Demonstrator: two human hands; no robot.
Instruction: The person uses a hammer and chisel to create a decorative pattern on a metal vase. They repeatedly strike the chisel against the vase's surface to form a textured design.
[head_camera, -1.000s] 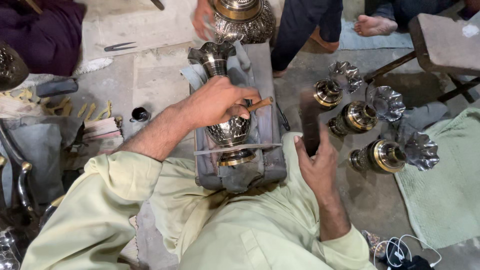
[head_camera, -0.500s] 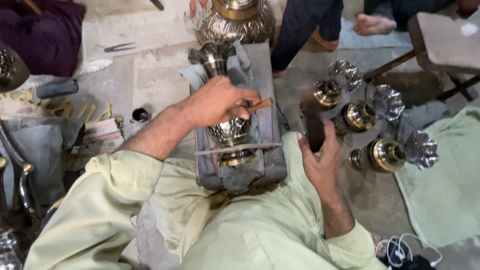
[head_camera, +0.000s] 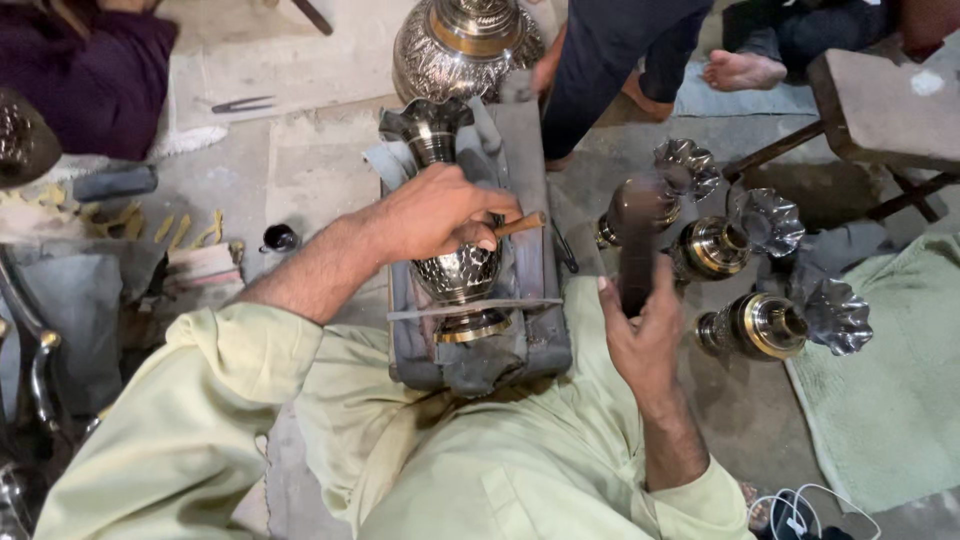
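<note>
An engraved metal vase (head_camera: 455, 270) with a fluted mouth lies on its side in a grey padded cradle (head_camera: 540, 340) in front of me. My left hand (head_camera: 430, 215) rests on the vase's body and grips a thin tool with a wooden handle (head_camera: 520, 224) against it. My right hand (head_camera: 645, 335) is raised to the right of the cradle and holds a dark wooden mallet (head_camera: 636, 235) upright, blurred by motion.
Three similar vases (head_camera: 760, 325) lie on the floor at the right beside a green towel (head_camera: 890, 400). A large engraved pot (head_camera: 460, 45) stands beyond the cradle. Another person's leg (head_camera: 610, 60) and bare foot (head_camera: 745, 70) are at the top. Small tools (head_camera: 240, 103) lie at the left.
My right hand has lifted the mallet a little higher and further from me. My left hand stays on the vase with the tool.
</note>
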